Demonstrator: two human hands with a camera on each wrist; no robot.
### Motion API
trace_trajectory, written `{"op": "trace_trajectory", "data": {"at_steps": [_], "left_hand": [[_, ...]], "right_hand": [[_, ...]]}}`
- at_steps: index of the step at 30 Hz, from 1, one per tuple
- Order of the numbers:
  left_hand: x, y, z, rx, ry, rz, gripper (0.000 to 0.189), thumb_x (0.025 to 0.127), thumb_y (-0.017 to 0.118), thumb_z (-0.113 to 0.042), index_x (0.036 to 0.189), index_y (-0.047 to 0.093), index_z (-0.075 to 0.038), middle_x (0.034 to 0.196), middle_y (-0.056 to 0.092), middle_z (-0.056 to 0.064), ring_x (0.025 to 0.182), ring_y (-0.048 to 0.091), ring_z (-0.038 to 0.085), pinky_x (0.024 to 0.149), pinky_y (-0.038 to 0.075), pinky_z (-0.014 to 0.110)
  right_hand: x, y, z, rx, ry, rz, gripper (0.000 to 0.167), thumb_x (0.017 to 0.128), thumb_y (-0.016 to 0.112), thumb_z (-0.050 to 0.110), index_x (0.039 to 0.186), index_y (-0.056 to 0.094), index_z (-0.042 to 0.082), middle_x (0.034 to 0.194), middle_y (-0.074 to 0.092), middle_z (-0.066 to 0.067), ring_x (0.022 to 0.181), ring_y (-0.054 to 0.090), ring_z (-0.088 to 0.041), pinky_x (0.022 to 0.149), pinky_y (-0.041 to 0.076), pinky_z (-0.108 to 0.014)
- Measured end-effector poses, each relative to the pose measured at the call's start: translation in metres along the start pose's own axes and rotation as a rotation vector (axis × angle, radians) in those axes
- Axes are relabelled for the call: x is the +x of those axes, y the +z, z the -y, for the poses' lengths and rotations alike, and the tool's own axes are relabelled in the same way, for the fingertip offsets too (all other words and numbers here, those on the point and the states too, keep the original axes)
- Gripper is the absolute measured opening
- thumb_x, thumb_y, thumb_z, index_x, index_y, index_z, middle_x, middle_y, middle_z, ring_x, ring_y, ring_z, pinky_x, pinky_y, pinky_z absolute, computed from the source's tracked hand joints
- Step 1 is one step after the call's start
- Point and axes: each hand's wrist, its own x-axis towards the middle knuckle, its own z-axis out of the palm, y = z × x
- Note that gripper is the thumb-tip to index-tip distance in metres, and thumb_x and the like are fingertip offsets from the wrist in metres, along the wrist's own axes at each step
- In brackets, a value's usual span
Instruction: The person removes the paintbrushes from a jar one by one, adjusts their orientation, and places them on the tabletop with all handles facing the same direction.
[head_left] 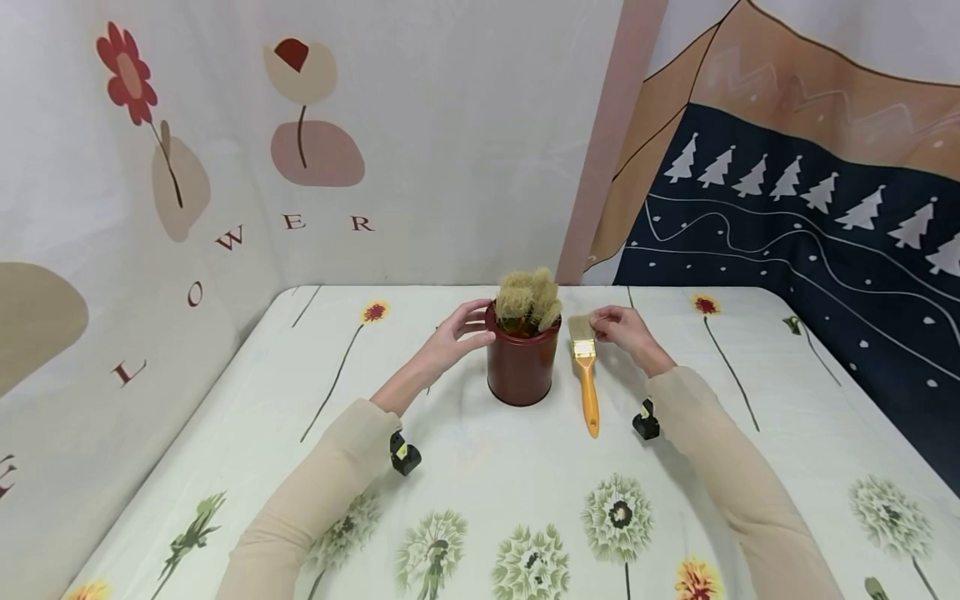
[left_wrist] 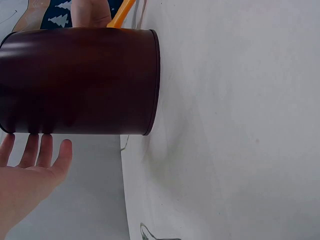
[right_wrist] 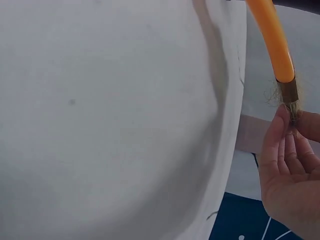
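A dark red cylindrical pot (head_left: 519,371) stands upright at the back middle of the table, with a tuft of fuzzy yellow-green fibre (head_left: 527,300) rising from its mouth. On the pot's left side, near the rim, my left hand (head_left: 453,337) rests its spread fingertips; the left wrist view shows these fingers (left_wrist: 31,150) at the wall of the pot (left_wrist: 80,82). To the right of the pot is a paintbrush (head_left: 588,396) with an orange handle, its bristles away from me. My right hand (head_left: 628,329) pinches the bristle end between thumb and fingers, as the right wrist view confirms.
A white cloth printed with flowers and dandelions covers the table (head_left: 465,467). Printed curtains (head_left: 450,142) hang close behind the back edge and along both sides. A small black device (head_left: 405,454) sits at the left wrist, another (head_left: 646,421) at the right.
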Motion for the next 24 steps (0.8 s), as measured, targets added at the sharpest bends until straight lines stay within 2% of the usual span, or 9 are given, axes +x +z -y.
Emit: {"op": "trace_trajectory", "data": {"at_steps": [5, 8, 14, 15, 24], "left_hand": [[-0.001, 0.0, -0.001, -0.005, 0.003, 0.003, 0.057, 0.088, 0.055, -0.015, 0.137, 0.027, -0.011, 0.134, 0.032, 0.013, 0.12, 0.032, 0.027, 0.094, 0.032, 0.042], [0.0, 0.0, 0.0, -0.006, -0.002, 0.001, 0.057, 0.088, 0.056, -0.016, 0.137, 0.028, -0.012, 0.133, 0.033, 0.012, 0.12, 0.033, 0.027, 0.094, 0.032, 0.041], [0.011, -0.005, 0.022, 0.005, 0.016, -0.023, 0.057, 0.085, 0.06, -0.026, 0.135, 0.032, -0.021, 0.131, 0.037, 0.005, 0.118, 0.037, 0.02, 0.093, 0.034, 0.04], [0.012, -0.005, 0.026, 0.006, 0.021, -0.025, 0.057, 0.085, 0.06, -0.027, 0.135, 0.033, -0.022, 0.13, 0.037, 0.004, 0.117, 0.037, 0.019, 0.093, 0.034, 0.04], [0.013, -0.006, 0.023, -0.025, 0.006, -0.004, 0.057, 0.087, 0.057, -0.017, 0.137, 0.03, -0.017, 0.133, 0.034, 0.009, 0.119, 0.034, 0.023, 0.094, 0.032, 0.041]], "right_hand": [[0.003, 0.002, -0.008, -0.013, 0.032, -0.016, 0.027, 0.088, 0.049, 0.006, 0.109, 0.051, -0.011, 0.087, 0.055, -0.008, 0.067, 0.052, -0.007, 0.072, 0.048, -0.031], [0.003, 0.003, -0.009, -0.032, 0.046, -0.014, 0.029, 0.088, 0.048, 0.007, 0.111, 0.05, -0.011, 0.092, 0.055, -0.011, 0.07, 0.052, -0.009, 0.072, 0.048, -0.03], [0.006, 0.003, -0.012, -0.063, 0.106, 0.006, 0.031, 0.09, 0.046, 0.008, 0.115, 0.049, -0.009, 0.107, 0.052, -0.02, 0.081, 0.053, -0.017, 0.072, 0.048, -0.027], [0.006, 0.003, -0.012, -0.064, 0.115, 0.004, 0.03, 0.09, 0.047, 0.008, 0.115, 0.049, -0.009, 0.107, 0.052, -0.02, 0.08, 0.054, -0.016, 0.072, 0.048, -0.026], [0.004, 0.004, -0.012, -0.083, 0.127, 0.026, 0.029, 0.088, 0.05, 0.004, 0.112, 0.05, -0.011, 0.092, 0.056, -0.016, 0.065, 0.054, -0.009, 0.065, 0.048, -0.023]]}}
